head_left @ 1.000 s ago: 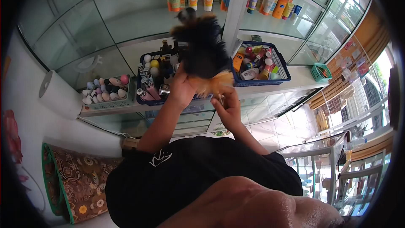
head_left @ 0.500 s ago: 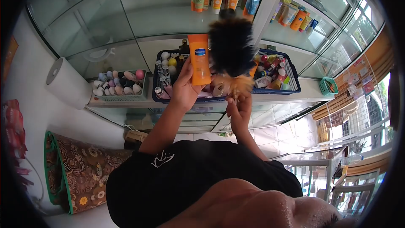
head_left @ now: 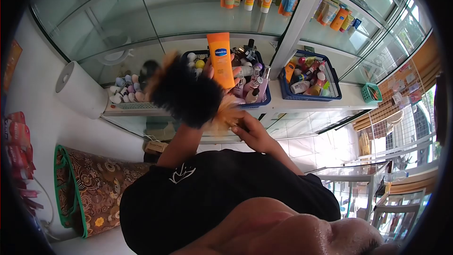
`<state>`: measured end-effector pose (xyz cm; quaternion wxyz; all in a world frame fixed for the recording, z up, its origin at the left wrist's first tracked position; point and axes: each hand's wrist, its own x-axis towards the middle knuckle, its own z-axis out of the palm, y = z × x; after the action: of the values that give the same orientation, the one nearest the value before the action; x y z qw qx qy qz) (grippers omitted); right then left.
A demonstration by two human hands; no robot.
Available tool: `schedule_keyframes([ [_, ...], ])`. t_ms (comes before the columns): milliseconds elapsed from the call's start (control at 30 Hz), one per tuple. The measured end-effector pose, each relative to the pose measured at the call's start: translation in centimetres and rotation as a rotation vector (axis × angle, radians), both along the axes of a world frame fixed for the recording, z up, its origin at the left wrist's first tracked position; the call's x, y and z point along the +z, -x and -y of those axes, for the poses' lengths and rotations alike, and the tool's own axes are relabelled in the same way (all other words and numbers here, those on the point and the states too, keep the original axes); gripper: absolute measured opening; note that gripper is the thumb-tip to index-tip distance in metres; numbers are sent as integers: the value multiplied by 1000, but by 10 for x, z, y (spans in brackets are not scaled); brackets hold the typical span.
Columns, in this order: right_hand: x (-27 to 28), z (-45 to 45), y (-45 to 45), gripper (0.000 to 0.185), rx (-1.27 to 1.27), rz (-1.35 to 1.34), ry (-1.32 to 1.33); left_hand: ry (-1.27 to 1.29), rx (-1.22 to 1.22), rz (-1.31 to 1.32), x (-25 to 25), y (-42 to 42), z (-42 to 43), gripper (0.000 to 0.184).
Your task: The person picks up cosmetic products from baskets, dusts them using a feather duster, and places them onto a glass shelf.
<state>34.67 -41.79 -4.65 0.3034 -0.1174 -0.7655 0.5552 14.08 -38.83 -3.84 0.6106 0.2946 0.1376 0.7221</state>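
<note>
Both hands are occupied: the left hand (head_left: 210, 71) wraps an orange bottle (head_left: 221, 61) from behind, fingers showing past its right edge, while the right hand (head_left: 254, 132) pinches the tan end of a feather duster (head_left: 196, 99). As far as the view shows, the work looks part-way: the bottle is not set down, nor the duster laid aside; how much of the bottle has been gone over, I cannot tell. Other containers (head_left: 252, 96) sit unheld in the blue basket (head_left: 267, 100) on the surface (head_left: 351, 97). The bottle stands nearly upright in the left hand, in front of that basket as seen here, above and left of the right hand. Dark, blurred feathers cover the left wrist just beside the bottle's lower end; whether they touch it is unclear.
</note>
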Motion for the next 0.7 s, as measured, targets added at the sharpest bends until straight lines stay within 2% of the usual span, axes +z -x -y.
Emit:
schedule_keyframes([
  [67, 2, 1, 5, 33, -69, -104, 146, 78, 74, -57, 9, -6, 0, 48],
  [100, 0, -3, 6, 34, -128, -185, 197, 54, -92, 302, 13, -4, 13, 45],
  [167, -9, -13, 6, 35, -245, -343, 305, 7, 121, 90, 26, -9, 25, 46],
  [300, -2, -16, 13, 34, -477, -477, 311, -21, 66, -28, 32, -5, 34, 46],
  [433, -12, -12, 17, 34, -321, -356, 205, 2, 124, 42, 25, -4, 31, 47],
  [467, -15, -9, 19, 33, -274, -301, 74, 14, 89, 99, 13, 0, 27, 47],
  [500, -14, -6, 19, 33, -172, -264, 54, 26, 54, 156, 12, 1, 25, 48],
  [567, -9, 0, 19, 32, 34, -187, 19, 4, 44, -148, 21, 6, 16, 52],
  [633, -8, -3, 13, 32, 111, -76, 3, 28, -46, 40, 16, 14, 15, 59],
  [700, -2, -5, 14, 33, 112, -64, -7, 11, 45, -145, 15, 8, 12, 58],
])
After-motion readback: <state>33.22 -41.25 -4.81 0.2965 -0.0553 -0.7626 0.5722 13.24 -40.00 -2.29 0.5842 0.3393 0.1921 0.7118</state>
